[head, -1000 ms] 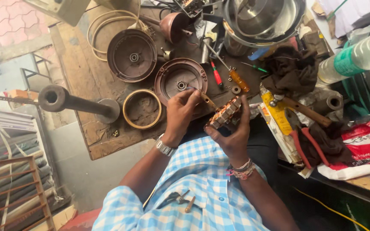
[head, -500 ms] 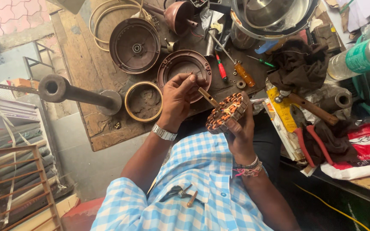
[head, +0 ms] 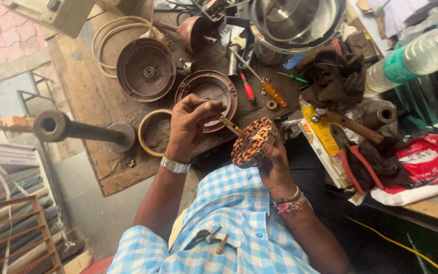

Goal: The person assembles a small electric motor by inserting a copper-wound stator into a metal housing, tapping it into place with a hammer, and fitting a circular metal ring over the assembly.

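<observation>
Item: wound stator (head: 252, 143), a round core ringed with copper-orange coils, held up off the bench (head: 102, 167) near the middle of the view, just in front of a blue checked shirt (head: 229, 218). Right hand (head: 275, 165): clenched around the stator's near edge from below, face of the core tilted toward the left. Left hand (head: 191, 127), wearing a metal wristwatch (head: 175, 165): fingers pinched on a thin wooden stick (head: 231, 127), whose tip rests against the coils at the stator's upper rim. Surroundings on the bench: a brown round motor cover (head: 206, 94) just beyond the left hand, a second, darker cover (head: 145, 68) farther left, a loose metal ring (head: 153, 132) beside the left wrist, a red-handled screwdriver (head: 247, 89) and an amber-handled screwdriver (head: 272, 94) to the far right of the covers, a wooden-handled hammer (head: 353, 127) on the right. Handling note, as a judgement: the stick does best worked gently along the slot, pressing wire rather than scraping it, so the coil coating stays whole; the right hand should keep the core steady and turn it a little at a time, keeping the worked slot facing the left hand.
</observation>
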